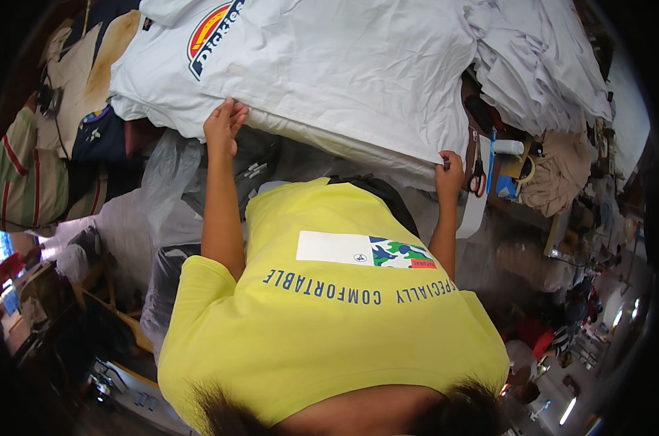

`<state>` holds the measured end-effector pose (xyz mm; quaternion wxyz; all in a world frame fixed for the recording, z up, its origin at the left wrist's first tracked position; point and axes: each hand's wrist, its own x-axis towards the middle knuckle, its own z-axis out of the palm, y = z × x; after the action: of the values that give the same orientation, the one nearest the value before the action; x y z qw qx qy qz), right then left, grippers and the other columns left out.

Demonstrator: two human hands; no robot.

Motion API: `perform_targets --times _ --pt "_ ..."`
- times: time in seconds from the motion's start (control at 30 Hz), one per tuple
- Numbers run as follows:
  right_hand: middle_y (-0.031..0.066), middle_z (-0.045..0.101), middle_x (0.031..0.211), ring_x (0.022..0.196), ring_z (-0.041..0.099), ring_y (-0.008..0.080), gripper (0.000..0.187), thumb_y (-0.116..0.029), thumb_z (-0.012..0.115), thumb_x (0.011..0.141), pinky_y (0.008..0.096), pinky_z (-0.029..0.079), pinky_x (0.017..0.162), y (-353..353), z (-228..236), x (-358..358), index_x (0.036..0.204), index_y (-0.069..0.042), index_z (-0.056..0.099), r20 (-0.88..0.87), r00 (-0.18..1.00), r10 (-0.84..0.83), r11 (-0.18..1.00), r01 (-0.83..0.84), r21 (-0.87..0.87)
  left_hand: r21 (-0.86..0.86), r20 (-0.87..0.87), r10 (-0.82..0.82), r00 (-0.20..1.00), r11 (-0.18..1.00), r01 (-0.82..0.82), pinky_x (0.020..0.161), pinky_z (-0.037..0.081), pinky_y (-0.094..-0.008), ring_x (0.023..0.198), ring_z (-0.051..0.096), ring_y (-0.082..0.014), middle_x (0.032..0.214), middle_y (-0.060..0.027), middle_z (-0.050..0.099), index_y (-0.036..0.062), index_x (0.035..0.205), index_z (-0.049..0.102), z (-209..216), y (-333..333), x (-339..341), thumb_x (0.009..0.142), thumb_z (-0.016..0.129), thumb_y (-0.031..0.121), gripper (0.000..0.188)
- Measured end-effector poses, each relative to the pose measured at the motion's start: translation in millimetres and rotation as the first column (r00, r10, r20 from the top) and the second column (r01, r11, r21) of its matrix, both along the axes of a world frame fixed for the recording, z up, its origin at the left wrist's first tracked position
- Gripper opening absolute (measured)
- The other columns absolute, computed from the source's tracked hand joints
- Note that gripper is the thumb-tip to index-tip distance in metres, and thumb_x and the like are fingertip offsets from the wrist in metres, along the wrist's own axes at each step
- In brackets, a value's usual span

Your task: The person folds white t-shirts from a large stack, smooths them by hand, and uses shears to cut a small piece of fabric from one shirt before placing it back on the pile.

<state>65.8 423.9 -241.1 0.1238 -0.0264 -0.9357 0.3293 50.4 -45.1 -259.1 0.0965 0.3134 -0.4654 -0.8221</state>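
A white T-shirt (344, 73) with a coloured chest print lies spread out in front of me, its sleeve end to the left and its hem to the right. My left hand (226, 125) pinches the near side edge of the shirt, a little below the print. At the hem's near corner, my right hand (449, 173) grips the cloth between thumb and fingers. Under that near edge more pale fabric shows. Red-and-black-handled scissors (477, 178) hang or lie just right of my right hand; which of the two I cannot tell.
White garments (536, 69) are heaped at the far right, above a bundle of beige cloth (562, 174). A white thread spool (509, 147) and a tape roll (527, 171) sit near the scissors. At left are a striped bag (28, 174) and clear plastic (168, 174).
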Motion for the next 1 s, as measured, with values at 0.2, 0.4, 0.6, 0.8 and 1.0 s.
perform_targets --times 0.2,0.4,0.6,0.8,1.0 --pt "0.0055 0.055 0.082 0.065 0.053 0.0146 0.027 0.008 0.052 0.065 0.0255 0.044 0.061 25 -23 14 0.088 -0.003 0.059 -0.057 0.969 -0.24 0.971 0.24 -0.005 -0.066 0.052 0.005 0.999 0.998 -0.001 0.053 0.05 -0.0182 0.065 0.063 -0.0143 0.076 -0.0082 0.061 0.0027 0.082 0.053 -1 -7 -10 0.085 0.06 0.021 0.02" --pt "0.0068 0.056 0.088 0.065 0.055 0.0109 0.028 0.004 0.05 0.077 0.0213 0.045 0.058 41 -23 22 0.103 -0.005 0.053 0.201 0.934 -0.295 0.833 0.354 -0.426 -0.101 0.088 -0.034 0.996 0.994 0.043 0.052 0.049 -0.0184 0.06 0.061 -0.0115 0.073 -0.0052 0.06 0.0057 0.082 0.051 0 -12 -4 0.085 0.061 0.025 0.022" --pt "0.0045 0.058 0.069 0.05 0.054 0.0094 0.027 -0.008 0.053 0.084 0.0206 0.043 0.046 24 17 10 0.111 -0.008 0.048 0.438 0.869 -0.23 0.659 0.47 -0.587 -0.132 0.072 -0.042 0.997 0.99 0.051 0.051 0.048 -0.0192 0.06 0.06 -0.0105 0.069 -0.0034 0.059 0.0066 0.083 0.051 12 -12 -5 0.087 0.056 0.032 0.026" --pt "0.0045 0.06 0.079 0.057 0.057 0.0103 0.029 -0.005 0.051 0.084 0.0227 0.045 0.049 48 23 2 0.113 -0.007 0.049 0.436 0.895 0.096 0.326 0.385 -0.863 -0.152 0.158 -0.233 0.96 0.955 0.256 0.046 0.043 -0.018 0.058 0.06 -0.0119 0.067 -0.0039 0.057 0.0062 0.082 0.051 30 -39 -15 0.088 0.055 0.025 0.02" --pt "0.0174 0.052 0.115 0.11 0.048 0.0289 0.033 -0.001 0.053 0.081 0.0373 0.039 0.096 35 6 -44 0.113 0.002 0.045 0.275 0.958 -0.082 -0.238 0.249 -0.939 0.512 -0.148 0.02 0.989 0.857 0.059 0.086 0.049 -0.0341 0.097 0.057 -0.0285 0.095 -0.0204 0.056 -0.0038 0.095 0.047 26 -32 -62 0.087 0.053 0.014 0.02"
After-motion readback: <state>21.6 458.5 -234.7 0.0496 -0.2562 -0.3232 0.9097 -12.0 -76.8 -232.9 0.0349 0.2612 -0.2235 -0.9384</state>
